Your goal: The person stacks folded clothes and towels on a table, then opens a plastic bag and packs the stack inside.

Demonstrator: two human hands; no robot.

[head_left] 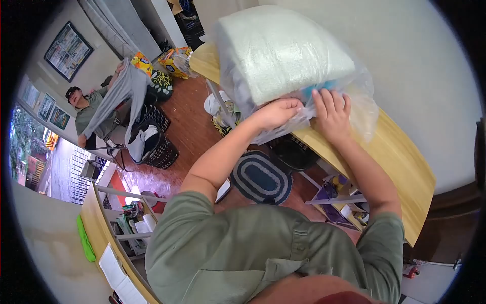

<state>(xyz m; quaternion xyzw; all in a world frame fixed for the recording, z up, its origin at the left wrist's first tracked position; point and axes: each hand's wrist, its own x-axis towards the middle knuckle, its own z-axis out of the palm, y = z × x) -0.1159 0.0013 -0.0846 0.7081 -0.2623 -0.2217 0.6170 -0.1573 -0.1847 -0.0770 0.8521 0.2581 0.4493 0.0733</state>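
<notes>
A large clear plastic bag (362,104) rests on the wooden tabletop (400,167). Inside it is a bulky, pale, folded cloth bundle (283,55), with a bit of something blue (320,88) showing below. My left hand (281,112) is closed in a pinch on the gathered edge of the bag. Close beside it on the right, my right hand (332,112) presses curled fingers onto the same plastic, its thumb mostly hidden. Between the two hands the plastic is bunched into folds.
Across the room a person (98,109) holds up a grey cloth (119,91) above black laundry baskets (161,152). An oval rug (262,177) lies on the floor below the table. At lower left stands a second table (91,218) with an open notebook (119,276).
</notes>
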